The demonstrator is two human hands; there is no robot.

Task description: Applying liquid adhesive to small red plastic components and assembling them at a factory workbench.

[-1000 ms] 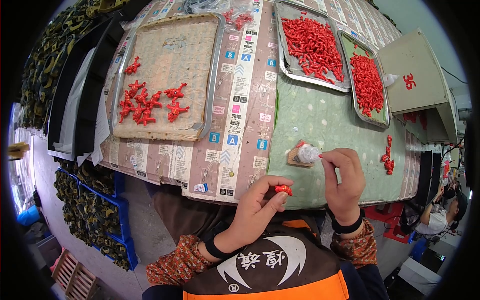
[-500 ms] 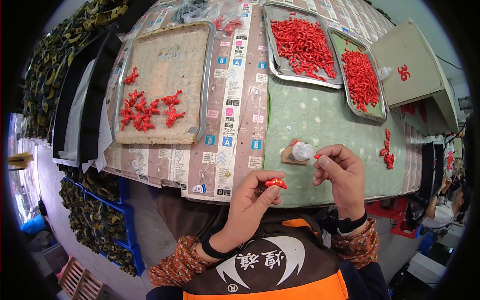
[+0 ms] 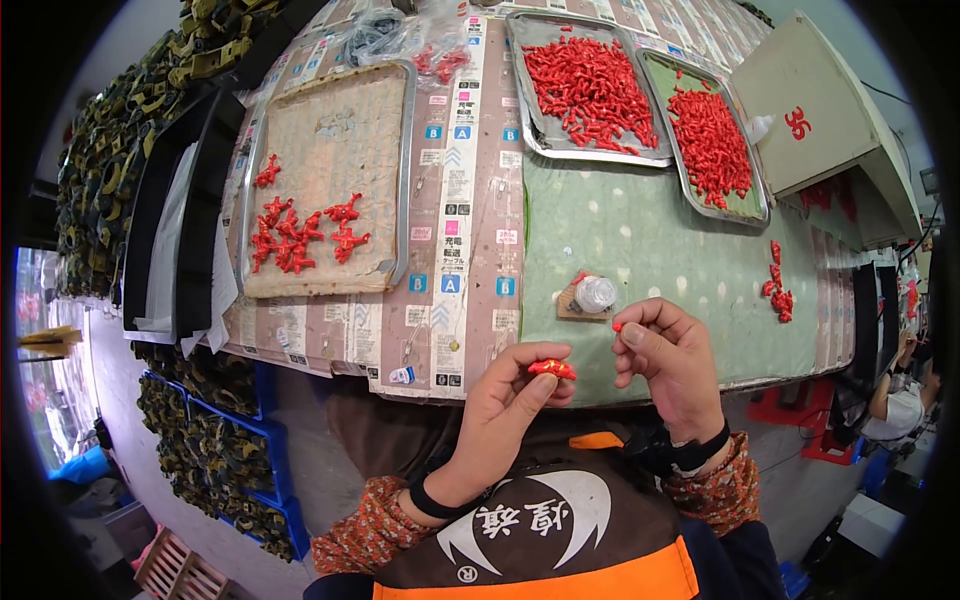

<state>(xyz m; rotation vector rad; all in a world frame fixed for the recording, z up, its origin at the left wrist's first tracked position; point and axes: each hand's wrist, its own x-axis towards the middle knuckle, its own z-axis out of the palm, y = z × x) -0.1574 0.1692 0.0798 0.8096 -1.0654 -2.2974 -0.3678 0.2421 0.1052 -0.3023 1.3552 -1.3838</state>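
Small glossy red plastic figure piece (image 3: 551, 369): lies sideways in the left hand's grip, near the table's front edge.
Bare left hand (image 3: 505, 395): thumb and fingers are together, clamped on the figure piece.
Bare right hand (image 3: 675, 365): thumb and forefinger pinch a tiny bright-red part (image 3: 618, 327); the other fingers curl beneath.
Gap between grips: the hands are near each other, and the two red things do not touch.
Clear round plastic container (image 3: 597, 293): on a brown cardboard piece (image 3: 569, 301), just beyond the right hand's pinch and slightly left.
Pale green spotted cloth (image 3: 700, 270): spreads beyond and to the right of both grips.
Short row of red plastic pieces (image 3: 777, 290): on the cloth, right of the right hand.
Beige-lined metal tray (image 3: 408, 180): well beyond the left hand, to its left, bearing spread-limbed red figures (image 3: 290, 240).
Grey-lined metal tray (image 3: 600, 158) and green-lined metal tray (image 3: 740, 200): far beyond the right hand, both heaped with small red pieces.
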